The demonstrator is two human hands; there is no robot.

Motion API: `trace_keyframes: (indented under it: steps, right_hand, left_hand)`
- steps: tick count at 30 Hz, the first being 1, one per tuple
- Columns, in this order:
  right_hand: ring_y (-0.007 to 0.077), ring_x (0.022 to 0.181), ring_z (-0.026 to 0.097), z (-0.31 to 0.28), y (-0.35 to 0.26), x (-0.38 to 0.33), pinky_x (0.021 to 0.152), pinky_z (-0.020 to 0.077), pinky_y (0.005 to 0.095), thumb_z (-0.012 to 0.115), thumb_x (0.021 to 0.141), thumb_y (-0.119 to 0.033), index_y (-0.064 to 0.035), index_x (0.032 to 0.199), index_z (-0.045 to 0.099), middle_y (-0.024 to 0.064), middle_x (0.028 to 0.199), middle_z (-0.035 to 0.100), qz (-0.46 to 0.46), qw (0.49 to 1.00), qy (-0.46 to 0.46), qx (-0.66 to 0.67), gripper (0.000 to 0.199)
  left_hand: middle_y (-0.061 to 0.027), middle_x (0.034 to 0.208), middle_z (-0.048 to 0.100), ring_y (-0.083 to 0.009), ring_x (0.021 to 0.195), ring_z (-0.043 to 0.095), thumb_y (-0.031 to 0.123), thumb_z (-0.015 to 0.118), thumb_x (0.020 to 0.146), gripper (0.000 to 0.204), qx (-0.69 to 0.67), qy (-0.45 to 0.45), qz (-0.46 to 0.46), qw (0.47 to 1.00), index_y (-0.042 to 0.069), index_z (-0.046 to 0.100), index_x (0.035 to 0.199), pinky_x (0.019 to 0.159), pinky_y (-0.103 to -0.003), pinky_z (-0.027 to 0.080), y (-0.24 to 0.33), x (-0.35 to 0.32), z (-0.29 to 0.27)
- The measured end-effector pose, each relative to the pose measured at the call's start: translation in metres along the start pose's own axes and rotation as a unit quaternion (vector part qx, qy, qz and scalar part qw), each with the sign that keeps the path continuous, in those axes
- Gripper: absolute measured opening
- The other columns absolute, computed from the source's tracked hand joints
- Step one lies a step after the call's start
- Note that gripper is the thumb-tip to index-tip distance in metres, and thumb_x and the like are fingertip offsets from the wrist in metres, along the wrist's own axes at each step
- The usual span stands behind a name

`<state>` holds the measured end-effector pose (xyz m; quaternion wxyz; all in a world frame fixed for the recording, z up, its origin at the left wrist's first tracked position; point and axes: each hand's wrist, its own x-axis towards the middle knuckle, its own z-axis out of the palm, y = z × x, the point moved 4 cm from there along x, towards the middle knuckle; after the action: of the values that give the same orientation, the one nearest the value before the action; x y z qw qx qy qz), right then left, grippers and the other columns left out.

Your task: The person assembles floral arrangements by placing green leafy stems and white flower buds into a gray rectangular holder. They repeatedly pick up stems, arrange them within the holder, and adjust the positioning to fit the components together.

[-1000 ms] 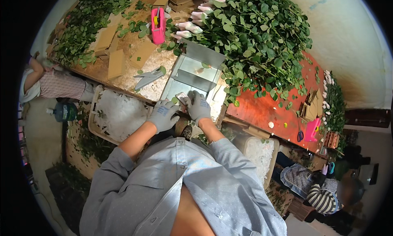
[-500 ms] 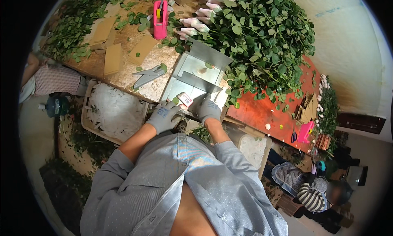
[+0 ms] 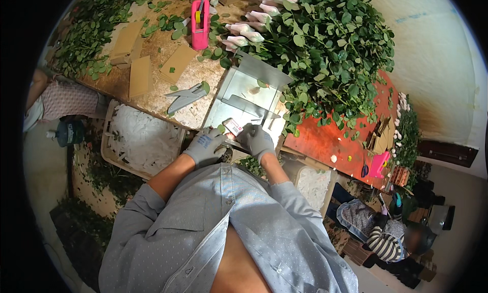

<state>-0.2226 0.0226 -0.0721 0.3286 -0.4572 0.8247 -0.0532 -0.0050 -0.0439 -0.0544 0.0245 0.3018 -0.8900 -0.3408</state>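
Observation:
Both my hands wear grey gloves and are at the near end of a metal tray [image 3: 231, 112] with upright dividers. My left hand [image 3: 206, 146] rests at the tray's near left corner, fingers stretched to the right and thumb apart. Between my hands a small white-and-red box [image 3: 233, 127] lies tilted in the tray, with a green leaf beside it. My right hand [image 3: 259, 142] is just right of the box, fingers bent inward and closed; whatever they pinch is hidden. A grey stapler [image 3: 188, 97] lies left of the tray on the wooden table.
Cardboard pieces [image 3: 141, 77] and a pink tape dispenser [image 3: 200, 26] are on the table. Leafy stems with white-wrapped heads [image 3: 330, 54] are piled at the far right. A crate of white scraps [image 3: 145, 135] stands at left. Another person [image 3: 381, 232] is at lower right.
The small box has turned and shifted slightly to the right. My right hand has drawn a little toward me, its fingers more curled. My left hand stays at the tray's corner.

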Motion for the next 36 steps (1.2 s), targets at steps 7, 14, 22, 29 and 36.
trace_keyframes:
  steps: [7, 14, 22, 29, 36]
  right_hand:
    - [0.0397, 0.101, 0.070, -0.016, -0.015, -0.032, 0.088, 0.0529, 0.0497, 0.056, 0.097, -0.033, -0.0128, 0.143, 0.047, 0.0206, 0.113, 0.072, -0.019, 0.999, 0.041, 0.005, 0.051]
    - [0.0388, 0.103, 0.070, -0.025, -0.026, -0.005, 0.089, 0.0538, 0.0487, 0.053, 0.098, -0.035, -0.0087, 0.149, 0.043, 0.0219, 0.115, 0.071, 0.011, 0.997, -0.022, -0.074, 0.059]
    - [0.0401, 0.101, 0.069, -0.008, 0.009, -0.049, 0.086, 0.0543, 0.0503, 0.054, 0.098, -0.035, -0.0128, 0.142, 0.049, 0.0218, 0.111, 0.071, -0.055, 0.998, -0.012, -0.035, 0.049]
    - [0.0384, 0.103, 0.071, -0.023, -0.006, -0.040, 0.087, 0.0556, 0.0496, 0.054, 0.097, -0.027, -0.0070, 0.155, 0.033, 0.0233, 0.113, 0.071, 0.002, 0.992, -0.046, -0.121, 0.065]
    - [0.0340, 0.109, 0.071, -0.036, -0.020, -0.006, 0.087, 0.0571, 0.0452, 0.053, 0.098, -0.025, -0.0047, 0.143, 0.051, 0.0177, 0.118, 0.072, -0.032, 0.967, -0.047, -0.248, 0.050]
  left_hand:
    - [-0.0131, 0.119, 0.059, -0.0364, 0.107, 0.060, 0.039, 0.064, 0.090, 0.042, 0.013, 0.020, 0.044, 0.999, 0.017, 0.064, 0.126, 0.095, -0.048, 0.047, -0.004, -0.002, 0.000]
    - [-0.0116, 0.115, 0.061, -0.0354, 0.104, 0.061, 0.033, 0.066, 0.090, 0.033, 0.022, 0.051, 0.065, 0.996, 0.016, 0.067, 0.118, 0.095, -0.048, 0.047, 0.002, 0.002, -0.007]
    - [-0.0121, 0.108, 0.064, -0.0351, 0.101, 0.063, 0.022, 0.067, 0.090, 0.029, -0.028, 0.110, 0.005, 0.994, 0.013, 0.068, 0.117, 0.089, -0.047, 0.051, 0.015, 0.007, -0.058]
    - [-0.0142, 0.109, 0.065, -0.0361, 0.106, 0.059, 0.016, 0.070, 0.088, 0.027, -0.036, 0.071, -0.016, 0.997, 0.007, 0.069, 0.113, 0.094, -0.045, 0.048, 0.033, 0.005, -0.051]
    - [-0.0158, 0.116, 0.064, -0.0362, 0.112, 0.060, 0.024, 0.069, 0.091, 0.032, 0.024, 0.049, -0.011, 0.998, 0.008, 0.068, 0.118, 0.097, -0.046, 0.047, 0.053, -0.004, -0.031]
